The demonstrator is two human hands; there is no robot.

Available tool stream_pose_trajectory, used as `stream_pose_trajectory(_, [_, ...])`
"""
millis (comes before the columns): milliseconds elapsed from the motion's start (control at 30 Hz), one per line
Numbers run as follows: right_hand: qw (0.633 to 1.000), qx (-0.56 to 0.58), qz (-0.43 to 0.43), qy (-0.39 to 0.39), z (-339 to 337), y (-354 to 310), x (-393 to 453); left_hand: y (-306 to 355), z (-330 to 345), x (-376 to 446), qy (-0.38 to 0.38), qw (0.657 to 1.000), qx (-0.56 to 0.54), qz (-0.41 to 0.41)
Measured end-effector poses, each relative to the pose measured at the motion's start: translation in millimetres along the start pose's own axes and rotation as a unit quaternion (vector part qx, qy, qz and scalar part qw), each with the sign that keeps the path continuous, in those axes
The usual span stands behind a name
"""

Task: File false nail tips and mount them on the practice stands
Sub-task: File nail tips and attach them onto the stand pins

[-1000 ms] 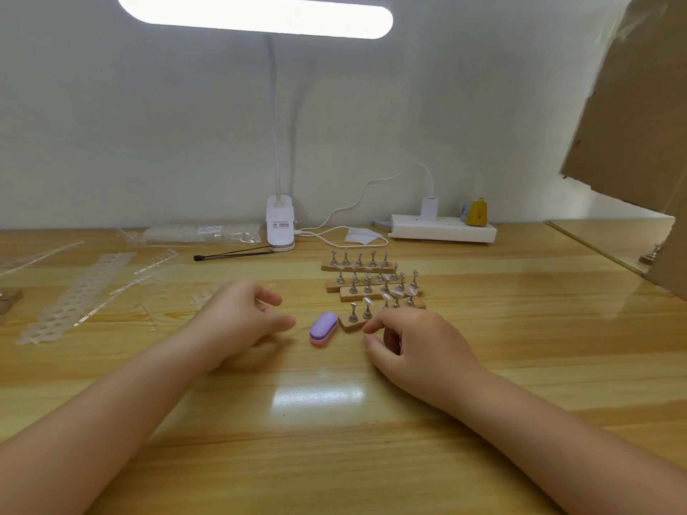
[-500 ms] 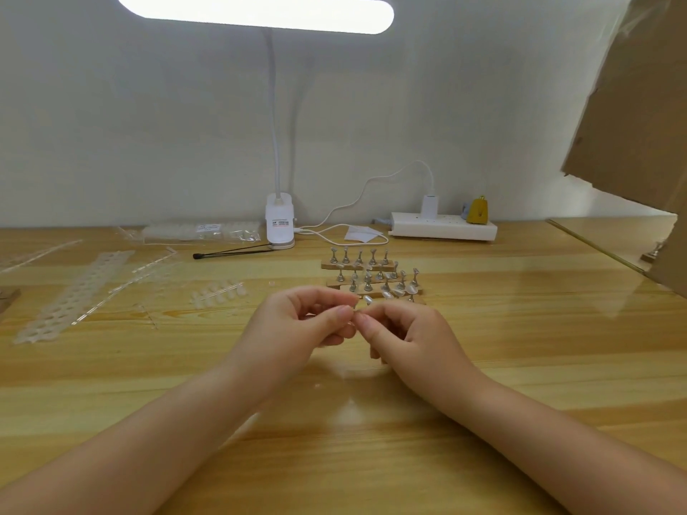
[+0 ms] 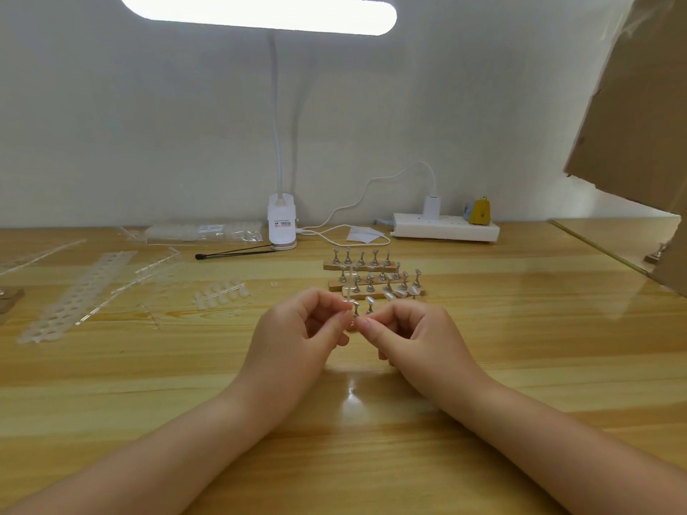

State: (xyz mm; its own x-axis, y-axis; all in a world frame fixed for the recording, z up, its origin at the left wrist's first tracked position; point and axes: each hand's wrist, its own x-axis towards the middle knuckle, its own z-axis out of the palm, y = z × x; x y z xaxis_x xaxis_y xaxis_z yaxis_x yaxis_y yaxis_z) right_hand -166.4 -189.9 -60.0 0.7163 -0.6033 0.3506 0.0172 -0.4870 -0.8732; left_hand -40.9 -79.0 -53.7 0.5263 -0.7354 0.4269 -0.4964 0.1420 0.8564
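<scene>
— So, where is the nail tip [image 3: 349, 296]?

— Dead centre of the desk, raised a little off the wood. It is a small clear piece, pinched between both hands where their fingertips meet.

— How do the hands sit?

— The left hand [image 3: 297, 336] has thumb and forefinger curled onto the tip from 9 o'clock, the other fingers folded under. The right hand [image 3: 416, 340] meets it from 3 o'clock, thumb and forefinger closed on the same spot. Whether the right holds the tip itself or something else tiny, I cannot tell.

— And the stands?

— The nail stands [image 3: 371, 276] are just beyond the fingertips at 12 o'clock: wooden strips with small metal pegs, in several rows. A few pegs in the nearer rows carry clear tips.

— Further out?

— At 10 o'clock, loose clear tips [image 3: 219, 293] lie in a short row, and beyond them, near 9 o'clock, a long clear strip with holes [image 3: 78, 295]. At 11 o'clock a thin black stick [image 3: 238, 252] lies beside the white lamp base [image 3: 281, 226], with a clear packet [image 3: 202, 232] to its left. At 1 o'clock a white power strip [image 3: 446, 226] sits against the wall, and brown cardboard [image 3: 639, 117] hangs at 2 o'clock.
</scene>
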Motion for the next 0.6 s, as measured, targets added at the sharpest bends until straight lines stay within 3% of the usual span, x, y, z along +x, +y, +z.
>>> stream_pose_trajectory(233, [0.997, -0.059, -0.026, 0.039, 0.6, -1.6, -2.9, 1.9, 6.6, -8.9, 0.030, 0.985, 0.114, 0.126])
stream_pose_trajectory(467, [1.000, -0.014, -0.027, -0.001, 0.2, -5.3, -1.4, 3.3, 2.4, -2.1, 0.023, 0.999, 0.034, 0.015])
stream_pose_trajectory(600, [0.999, -0.021, -0.039, -0.004, 1.3, -3.5, -0.3, 5.1, 0.2, 0.6, 0.021, 0.996, 0.084, 0.016])
